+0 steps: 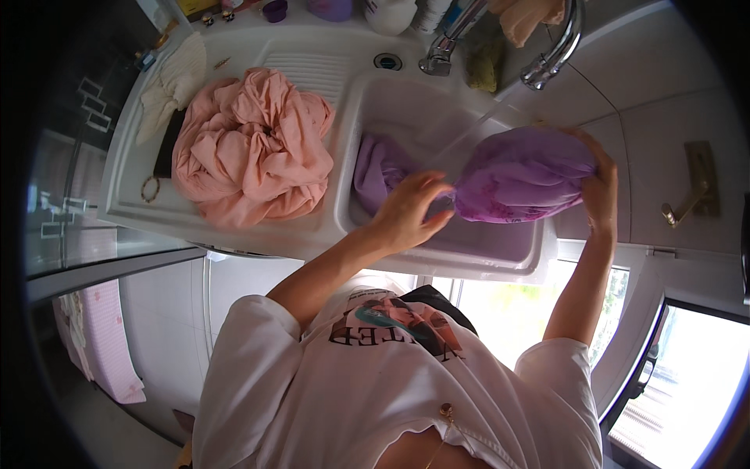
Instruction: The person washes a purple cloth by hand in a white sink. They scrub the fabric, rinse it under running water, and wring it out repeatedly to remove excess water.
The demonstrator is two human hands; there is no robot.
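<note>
A bunched purple cloth (523, 176) with darker pink-violet patches hangs over the right side of the white sink basin (406, 94). My right hand (600, 187) grips its right end, fingers partly behind the fabric. My left hand (410, 213) is over the basin, fingers apart and curved, its tips close to the cloth's narrow left end. Whether they touch it, I cannot tell. More purple fabric (379, 168) lies in the basin, beyond my left hand; its link to the raised bundle is hidden.
On the left drainboard (305, 66) lies a heaped pink cloth (254, 148), with a cream cloth (173, 82) and a bracelet (150, 188) beside it. A chrome faucet (562, 47) arches over the basin, a water stream below it. Bottles (389, 14) line the back; a metal hook (691, 191) is at right.
</note>
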